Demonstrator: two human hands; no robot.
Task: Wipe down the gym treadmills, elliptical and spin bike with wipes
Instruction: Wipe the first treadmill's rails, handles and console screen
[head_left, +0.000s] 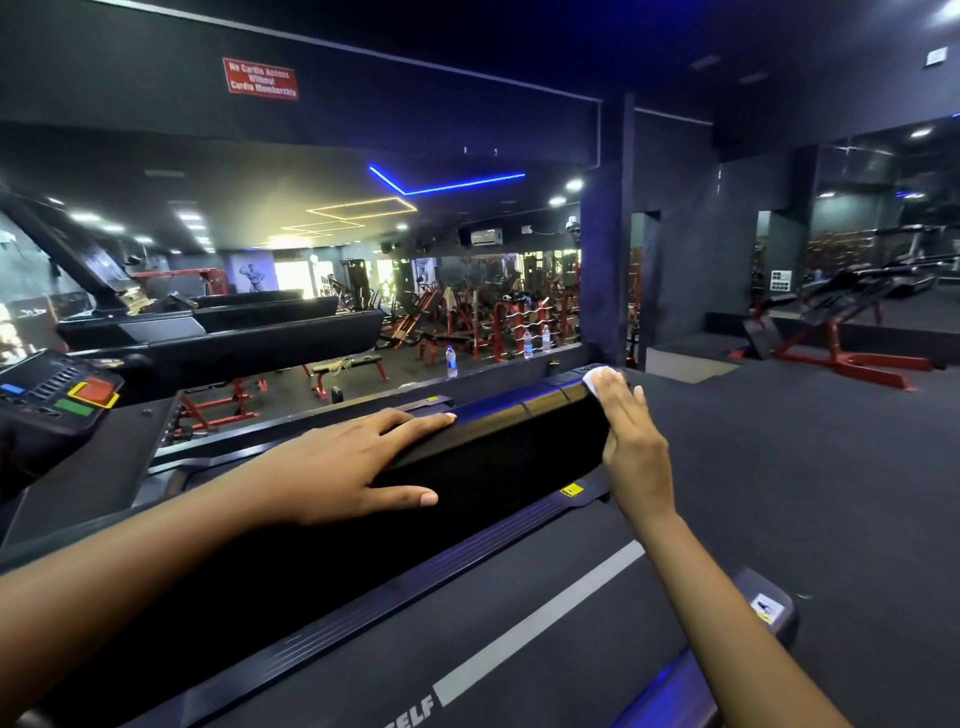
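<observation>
L hand (353, 462) lies flat along treadmill hood (498, 452) top edge, thumb splayed down front. R hand (631, 441), fingers straight, presses white wipe (597, 376) on hood's right end.

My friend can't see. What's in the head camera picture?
A person's right hand presses a white wipe onto the end of a black treadmill cover, while the left hand rests flat on it. Red gym machines show behind.

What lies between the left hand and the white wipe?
Head view: only bare top of the treadmill cover lies between the left hand and the wipe under the right hand.
</observation>
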